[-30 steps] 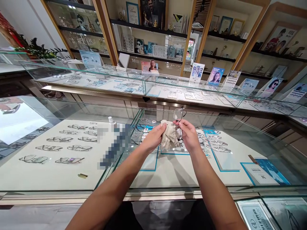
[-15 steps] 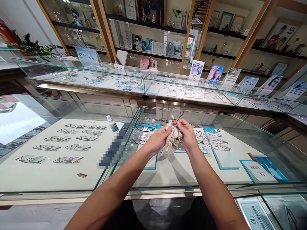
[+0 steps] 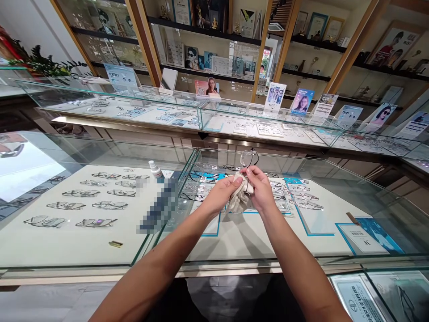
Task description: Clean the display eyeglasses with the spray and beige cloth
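Observation:
Above the glass display case, my left hand (image 3: 219,192) is closed on a crumpled pale beige cloth (image 3: 240,199). Close beside it, my right hand (image 3: 262,190) pinches a pair of eyeglasses (image 3: 249,157) with a thin dark frame. One lens sticks up above my fingers, and part of the frame runs down between my hands against the cloth. My fingers and the cloth hide the rest of the glasses. A small white spray bottle (image 3: 154,170) stands to the left on the glass top.
Rows of eyeglasses (image 3: 81,193) lie inside the left case (image 3: 60,250). More frames (image 3: 304,197) and blue-edged cards (image 3: 360,237) are in the right case. Behind stands a second glass counter (image 3: 147,123) with upright advertising cards (image 3: 275,99), backed by shelves (image 3: 204,31).
The upright lens of the glasses has turned slightly in my right hand. The cloth has bunched up and shifted a little under my fingers. Both hands stay in nearly the same place.

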A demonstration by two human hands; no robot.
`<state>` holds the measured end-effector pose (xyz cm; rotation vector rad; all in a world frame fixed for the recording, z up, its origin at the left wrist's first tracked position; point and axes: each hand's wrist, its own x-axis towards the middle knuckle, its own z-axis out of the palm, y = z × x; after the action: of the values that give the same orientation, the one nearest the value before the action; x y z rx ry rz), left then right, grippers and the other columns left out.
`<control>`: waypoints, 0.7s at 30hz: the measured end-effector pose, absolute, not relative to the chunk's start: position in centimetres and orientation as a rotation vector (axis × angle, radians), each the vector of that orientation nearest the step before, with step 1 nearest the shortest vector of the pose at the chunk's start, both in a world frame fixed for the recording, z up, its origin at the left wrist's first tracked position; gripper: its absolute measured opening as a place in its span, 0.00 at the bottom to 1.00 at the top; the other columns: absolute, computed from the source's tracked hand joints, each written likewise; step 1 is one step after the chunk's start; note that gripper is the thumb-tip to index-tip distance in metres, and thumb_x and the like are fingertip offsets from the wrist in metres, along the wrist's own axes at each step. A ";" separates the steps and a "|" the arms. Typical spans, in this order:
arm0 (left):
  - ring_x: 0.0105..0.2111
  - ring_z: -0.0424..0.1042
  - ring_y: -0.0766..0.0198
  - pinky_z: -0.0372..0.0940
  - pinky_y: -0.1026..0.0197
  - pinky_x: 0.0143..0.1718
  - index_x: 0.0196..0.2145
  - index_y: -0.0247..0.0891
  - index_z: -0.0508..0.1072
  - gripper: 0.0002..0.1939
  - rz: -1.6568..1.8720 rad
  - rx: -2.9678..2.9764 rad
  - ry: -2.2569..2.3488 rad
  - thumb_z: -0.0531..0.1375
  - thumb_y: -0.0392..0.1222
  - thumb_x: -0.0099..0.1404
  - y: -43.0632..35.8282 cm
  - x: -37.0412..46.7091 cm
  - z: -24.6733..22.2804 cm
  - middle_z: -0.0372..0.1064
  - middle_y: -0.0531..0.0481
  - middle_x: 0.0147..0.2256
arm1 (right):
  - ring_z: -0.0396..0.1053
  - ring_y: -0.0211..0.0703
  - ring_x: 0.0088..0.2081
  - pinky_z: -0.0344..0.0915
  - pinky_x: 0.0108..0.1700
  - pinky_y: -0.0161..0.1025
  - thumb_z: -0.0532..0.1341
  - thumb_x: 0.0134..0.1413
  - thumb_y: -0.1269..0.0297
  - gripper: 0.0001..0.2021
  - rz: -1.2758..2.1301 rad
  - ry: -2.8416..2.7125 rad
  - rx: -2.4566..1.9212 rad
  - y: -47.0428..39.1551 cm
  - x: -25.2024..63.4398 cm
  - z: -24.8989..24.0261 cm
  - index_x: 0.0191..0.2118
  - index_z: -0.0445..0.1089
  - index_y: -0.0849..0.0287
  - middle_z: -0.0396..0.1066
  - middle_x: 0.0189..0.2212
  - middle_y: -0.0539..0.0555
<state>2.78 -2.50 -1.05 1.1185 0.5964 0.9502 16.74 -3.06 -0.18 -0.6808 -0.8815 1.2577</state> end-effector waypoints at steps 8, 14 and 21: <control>0.34 0.77 0.61 0.68 0.62 0.40 0.56 0.34 0.73 0.34 0.988 1.139 0.475 0.75 0.54 0.58 -2.9 3.1 -0.9 0.79 0.47 0.36 | 0.64 0.35 0.27 0.63 0.29 0.32 0.75 0.47 0.52 0.14 1.271 -0.858 -0.678 -3.0 16.3 -0.3 0.32 0.78 0.56 0.76 0.33 0.49; 0.24 0.66 0.68 0.62 0.66 0.29 0.54 0.36 0.74 0.29 1.186 1.117 0.583 0.69 0.59 0.64 -3.3 3.9 -1.5 0.70 0.56 0.25 | 0.60 0.31 0.20 0.60 0.20 0.32 0.73 0.50 0.50 0.15 1.284 -0.900 -0.703 -3.8 15.2 -0.6 0.33 0.74 0.54 0.79 0.39 0.49; 0.25 0.71 0.63 0.66 0.62 0.30 0.53 0.34 0.76 0.32 1.042 1.123 0.561 0.67 0.63 0.63 -2.5 2.6 -1.0 0.75 0.49 0.26 | 0.53 0.28 0.17 0.54 0.17 0.30 0.74 0.50 0.50 0.15 1.319 -0.892 -0.707 -3.6 16.0 -0.4 0.35 0.76 0.56 0.75 0.29 0.47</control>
<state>2.58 -2.55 -0.97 1.1225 0.5605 1.0424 16.03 -3.57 -0.36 -0.7066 -0.8923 1.3193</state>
